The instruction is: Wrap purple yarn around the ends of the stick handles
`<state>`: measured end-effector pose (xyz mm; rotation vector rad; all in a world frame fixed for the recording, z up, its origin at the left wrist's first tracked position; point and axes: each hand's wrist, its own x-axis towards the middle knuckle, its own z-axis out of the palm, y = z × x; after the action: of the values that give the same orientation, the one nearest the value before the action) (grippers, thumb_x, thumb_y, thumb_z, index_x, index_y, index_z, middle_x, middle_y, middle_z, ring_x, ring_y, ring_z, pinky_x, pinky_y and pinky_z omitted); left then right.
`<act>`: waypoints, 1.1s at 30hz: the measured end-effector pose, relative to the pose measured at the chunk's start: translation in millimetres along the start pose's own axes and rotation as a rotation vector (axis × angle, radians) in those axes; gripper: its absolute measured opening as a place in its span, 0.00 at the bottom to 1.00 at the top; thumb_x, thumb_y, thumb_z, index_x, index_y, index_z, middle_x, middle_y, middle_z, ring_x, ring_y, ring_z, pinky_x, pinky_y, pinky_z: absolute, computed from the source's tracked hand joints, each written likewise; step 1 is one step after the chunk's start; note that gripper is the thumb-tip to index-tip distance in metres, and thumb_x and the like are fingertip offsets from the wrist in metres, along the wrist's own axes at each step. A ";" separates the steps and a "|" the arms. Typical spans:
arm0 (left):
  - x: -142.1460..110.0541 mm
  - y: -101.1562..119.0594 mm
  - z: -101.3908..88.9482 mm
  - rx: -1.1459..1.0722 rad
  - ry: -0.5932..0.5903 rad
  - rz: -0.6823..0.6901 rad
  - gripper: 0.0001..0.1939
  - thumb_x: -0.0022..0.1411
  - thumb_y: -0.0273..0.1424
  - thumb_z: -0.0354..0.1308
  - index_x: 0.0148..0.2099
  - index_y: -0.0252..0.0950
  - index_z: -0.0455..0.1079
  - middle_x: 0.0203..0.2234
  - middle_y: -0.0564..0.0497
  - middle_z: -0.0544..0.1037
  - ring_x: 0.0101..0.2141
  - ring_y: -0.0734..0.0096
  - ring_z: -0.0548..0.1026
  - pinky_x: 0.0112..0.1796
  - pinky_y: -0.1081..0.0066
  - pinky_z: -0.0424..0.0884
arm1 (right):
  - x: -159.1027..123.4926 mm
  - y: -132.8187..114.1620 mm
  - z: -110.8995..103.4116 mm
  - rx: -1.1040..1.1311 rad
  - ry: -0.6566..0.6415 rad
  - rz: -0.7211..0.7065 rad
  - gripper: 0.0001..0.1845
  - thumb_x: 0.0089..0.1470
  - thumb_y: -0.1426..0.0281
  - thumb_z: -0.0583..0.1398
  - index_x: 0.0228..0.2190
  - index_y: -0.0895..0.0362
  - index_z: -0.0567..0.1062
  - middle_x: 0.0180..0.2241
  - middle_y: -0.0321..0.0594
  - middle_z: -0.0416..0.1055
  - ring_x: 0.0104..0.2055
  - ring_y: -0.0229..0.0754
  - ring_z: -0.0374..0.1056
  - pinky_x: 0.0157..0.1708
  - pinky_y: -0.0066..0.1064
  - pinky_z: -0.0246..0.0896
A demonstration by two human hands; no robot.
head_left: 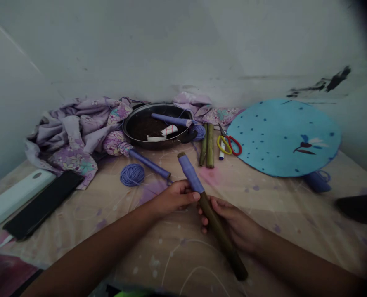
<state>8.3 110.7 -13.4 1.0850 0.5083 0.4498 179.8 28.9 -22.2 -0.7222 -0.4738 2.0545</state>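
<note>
A brown-green stick [222, 231] lies slanted across both hands, its far part wrapped in purple yarn [189, 173]. My left hand [178, 197] is closed at the lower edge of the wrapping, thumb pressed on the stick. My right hand [226, 218] grips the bare section just below, its fingers curled round from beneath. Left of the stick sits a ball of purple yarn [132, 175]. Close by, a purple-wrapped stick [150, 163] with a bundled floral cloth head [117, 143] rests on the table cover.
Behind stands a black pan [130, 136] holding dark soil-like material and another purple-wrapped stick [171, 119]. Bare sticks [210, 146], scissors [228, 142] and a blue round board [279, 140] lie to the right. Crumpled floral cloth [74, 136] and a black phone [43, 204] are left.
</note>
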 end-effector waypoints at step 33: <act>-3.0 5.9 0.8 0.081 0.056 -0.043 0.22 0.51 0.44 0.63 0.38 0.28 0.68 0.16 0.59 0.64 0.15 0.86 0.52 0.17 0.77 0.43 | -0.2 0.6 0.8 -0.012 -0.002 0.016 0.13 0.54 0.63 0.62 0.36 0.60 0.72 0.32 0.40 0.72 0.30 0.37 0.70 0.31 0.33 0.69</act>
<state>5.8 110.7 -7.2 1.1391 0.6028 0.4259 178.9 28.4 -21.9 -0.7326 -0.4833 2.0691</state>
